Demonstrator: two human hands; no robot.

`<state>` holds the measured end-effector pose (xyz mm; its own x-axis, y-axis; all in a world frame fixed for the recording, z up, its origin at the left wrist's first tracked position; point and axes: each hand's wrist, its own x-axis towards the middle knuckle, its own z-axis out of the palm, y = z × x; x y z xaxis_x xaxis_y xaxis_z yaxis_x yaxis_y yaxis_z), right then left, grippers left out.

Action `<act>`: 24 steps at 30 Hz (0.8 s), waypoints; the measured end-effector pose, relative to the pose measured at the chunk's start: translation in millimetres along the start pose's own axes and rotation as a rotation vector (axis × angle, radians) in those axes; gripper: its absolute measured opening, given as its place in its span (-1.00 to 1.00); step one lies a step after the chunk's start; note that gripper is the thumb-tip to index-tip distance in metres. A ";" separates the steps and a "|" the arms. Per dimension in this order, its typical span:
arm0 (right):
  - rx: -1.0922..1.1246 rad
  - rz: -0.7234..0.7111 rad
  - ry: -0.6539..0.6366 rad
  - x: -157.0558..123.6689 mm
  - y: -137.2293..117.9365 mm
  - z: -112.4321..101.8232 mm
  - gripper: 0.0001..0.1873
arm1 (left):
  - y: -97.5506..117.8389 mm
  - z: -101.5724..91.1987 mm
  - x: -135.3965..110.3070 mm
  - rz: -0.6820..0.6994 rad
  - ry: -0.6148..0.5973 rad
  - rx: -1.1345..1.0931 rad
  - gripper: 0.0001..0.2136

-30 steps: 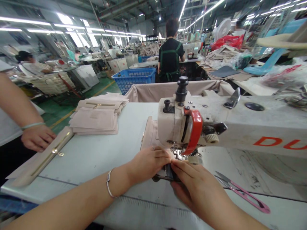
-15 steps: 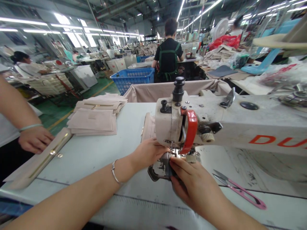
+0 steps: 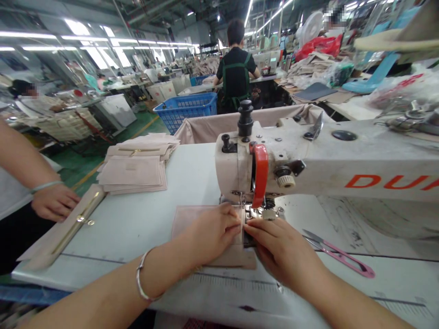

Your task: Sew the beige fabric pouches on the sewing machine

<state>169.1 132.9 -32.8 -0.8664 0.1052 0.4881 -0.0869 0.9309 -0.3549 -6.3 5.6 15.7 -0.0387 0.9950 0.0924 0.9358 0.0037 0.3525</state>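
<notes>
A pale pink fabric piece [image 3: 230,258] lies flat on the sewing table, its right edge at the needle area of a white sewing machine [image 3: 233,167]. My left hand [image 3: 211,234] rests over it, thumb and fingers pinched on that edge. On the other side, my right hand [image 3: 283,244] has its fingers pressed together at the same edge, just in front of the presser foot [image 3: 252,211]. My palms and fingers hide part of the fabric. Pink-handled scissors [image 3: 343,256] lie right of my right hand.
Stacked fabric pieces [image 3: 132,173] sit at the table's far left. Nearer, another person's hand [image 3: 56,201] touches a zippered fabric piece [image 3: 70,228]. Behind the machine are a cloth-lined bin [image 3: 202,128], a blue basket [image 3: 185,112] and a seated worker [image 3: 236,68].
The zippered piece beside the machine head is out of sight, and a flat pink fabric piece now shows under my left hand. That hand has moved slightly nearer. The view has shifted a little.
</notes>
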 end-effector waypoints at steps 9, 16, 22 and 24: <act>0.105 -0.083 -0.044 -3.2 3.0 -11.7 -0.69 | 38.7 26.2 -47.3 0.108 0.045 0.103 -0.62; 0.033 -0.119 -0.127 -7.7 0.2 -9.6 -0.76 | 31.7 30.0 -49.2 0.166 0.064 0.068 -0.66; -0.069 -0.133 -0.104 -8.7 2.8 -3.5 -0.67 | 18.0 27.4 -42.3 0.161 0.052 0.044 -0.65; -0.089 -0.120 -0.083 -8.5 3.9 -1.2 -0.66 | 13.8 27.8 -39.3 0.161 0.048 0.047 -0.65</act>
<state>176.8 136.1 -37.3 -0.8904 -0.0342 0.4539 -0.1514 0.9626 -0.2244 17.9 -30.6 -8.9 0.0969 0.9772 0.1890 0.9465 -0.1492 0.2862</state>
